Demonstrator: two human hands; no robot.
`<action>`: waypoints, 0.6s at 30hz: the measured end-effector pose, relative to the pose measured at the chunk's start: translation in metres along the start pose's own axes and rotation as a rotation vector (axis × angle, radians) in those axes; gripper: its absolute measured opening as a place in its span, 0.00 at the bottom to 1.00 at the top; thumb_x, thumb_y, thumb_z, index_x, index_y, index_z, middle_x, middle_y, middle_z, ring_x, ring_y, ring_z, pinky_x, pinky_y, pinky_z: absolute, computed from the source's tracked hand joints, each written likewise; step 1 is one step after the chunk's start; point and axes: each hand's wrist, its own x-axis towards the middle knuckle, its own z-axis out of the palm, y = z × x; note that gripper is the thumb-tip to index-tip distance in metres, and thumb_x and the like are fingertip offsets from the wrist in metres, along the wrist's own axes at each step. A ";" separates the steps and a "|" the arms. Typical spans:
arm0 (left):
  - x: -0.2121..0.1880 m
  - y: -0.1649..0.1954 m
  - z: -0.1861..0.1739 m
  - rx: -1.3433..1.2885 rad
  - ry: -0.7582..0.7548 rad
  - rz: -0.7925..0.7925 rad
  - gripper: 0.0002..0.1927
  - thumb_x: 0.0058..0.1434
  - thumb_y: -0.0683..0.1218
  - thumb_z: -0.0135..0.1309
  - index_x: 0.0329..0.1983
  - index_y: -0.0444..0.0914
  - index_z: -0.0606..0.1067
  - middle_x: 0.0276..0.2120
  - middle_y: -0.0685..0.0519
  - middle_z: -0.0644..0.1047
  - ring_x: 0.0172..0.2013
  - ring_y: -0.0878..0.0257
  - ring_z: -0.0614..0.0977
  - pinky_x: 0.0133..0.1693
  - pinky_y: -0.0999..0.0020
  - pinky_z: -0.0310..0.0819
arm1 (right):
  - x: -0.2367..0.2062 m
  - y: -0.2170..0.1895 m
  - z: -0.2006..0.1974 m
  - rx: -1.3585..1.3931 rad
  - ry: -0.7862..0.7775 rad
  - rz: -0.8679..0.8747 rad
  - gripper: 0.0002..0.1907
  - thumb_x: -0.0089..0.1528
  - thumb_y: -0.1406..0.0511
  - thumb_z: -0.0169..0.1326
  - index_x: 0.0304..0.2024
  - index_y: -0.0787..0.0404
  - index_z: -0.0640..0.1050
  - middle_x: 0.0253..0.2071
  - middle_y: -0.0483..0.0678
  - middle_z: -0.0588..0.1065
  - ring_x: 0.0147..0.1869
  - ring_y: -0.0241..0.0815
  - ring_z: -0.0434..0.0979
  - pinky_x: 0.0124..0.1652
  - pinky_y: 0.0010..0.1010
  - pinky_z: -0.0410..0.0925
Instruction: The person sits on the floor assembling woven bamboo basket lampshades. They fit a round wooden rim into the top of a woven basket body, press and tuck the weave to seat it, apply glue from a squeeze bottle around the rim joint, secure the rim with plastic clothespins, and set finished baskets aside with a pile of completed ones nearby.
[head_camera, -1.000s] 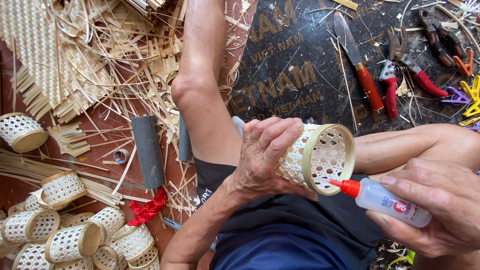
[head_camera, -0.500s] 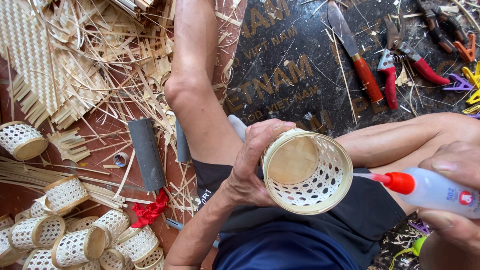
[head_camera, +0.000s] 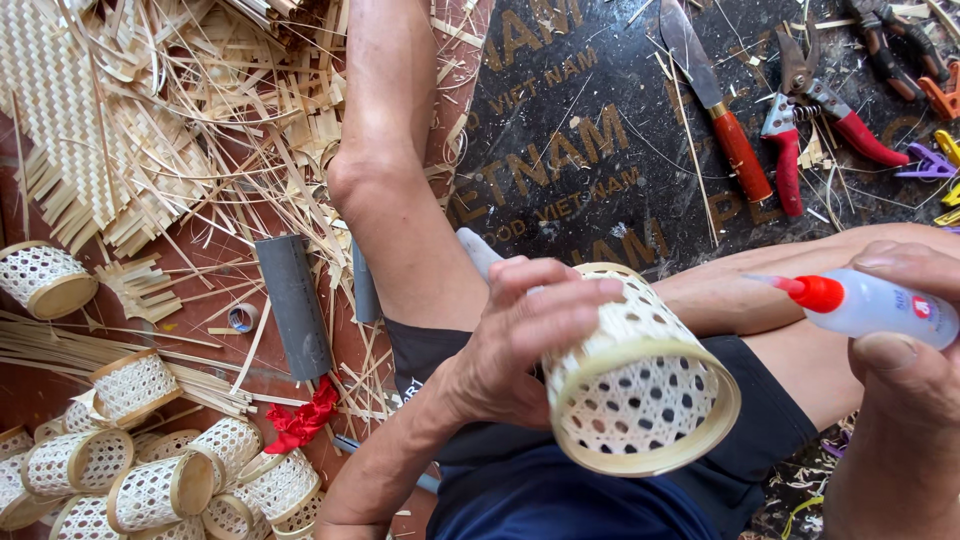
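Observation:
My left hand (head_camera: 520, 335) grips a small woven bamboo basket (head_camera: 640, 375) over my lap, its open mouth tipped toward the lower right. My right hand (head_camera: 900, 370) holds a clear glue bottle (head_camera: 870, 303) with a red nozzle, the tip pointing left and a short way off the basket's upper edge. My bare legs stretch out beneath both hands.
Several finished woven baskets (head_camera: 150, 470) pile at the lower left, another (head_camera: 45, 280) lies at the left edge. Bamboo strips and woven mats (head_camera: 150, 110) litter the floor. A grey tube (head_camera: 293, 305), red ribbon (head_camera: 300, 420), knife (head_camera: 715, 95) and red-handled pruners (head_camera: 810, 110) lie around.
My left hand has turned the basket so its mouth faces lower right. The glue bottle's tip has lifted away from the rim, up and to the right.

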 end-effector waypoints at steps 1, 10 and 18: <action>-0.001 0.001 0.000 0.085 -0.022 0.055 0.39 0.61 0.53 0.73 0.67 0.44 0.62 0.65 0.50 0.72 0.62 0.55 0.73 0.64 0.55 0.59 | 0.009 -0.007 0.009 0.038 -0.065 -0.052 0.25 0.66 0.57 0.64 0.57 0.65 0.72 0.43 0.60 0.73 0.37 0.41 0.74 0.41 0.27 0.68; -0.011 0.006 -0.008 0.434 -0.280 0.448 0.22 0.78 0.52 0.54 0.70 0.51 0.62 0.69 0.55 0.72 0.62 0.57 0.66 0.61 0.52 0.51 | 0.068 -0.085 0.055 -0.059 -0.586 -0.177 0.25 0.56 0.69 0.60 0.56 0.66 0.72 0.41 0.56 0.81 0.44 0.44 0.83 0.43 0.35 0.77; -0.009 0.005 -0.012 0.444 -0.294 0.488 0.23 0.77 0.53 0.53 0.71 0.51 0.61 0.71 0.55 0.71 0.62 0.58 0.65 0.60 0.52 0.51 | 0.057 -0.085 0.062 -0.301 -0.393 -0.322 0.30 0.49 0.66 0.69 0.52 0.64 0.74 0.33 0.50 0.80 0.36 0.41 0.81 0.35 0.28 0.73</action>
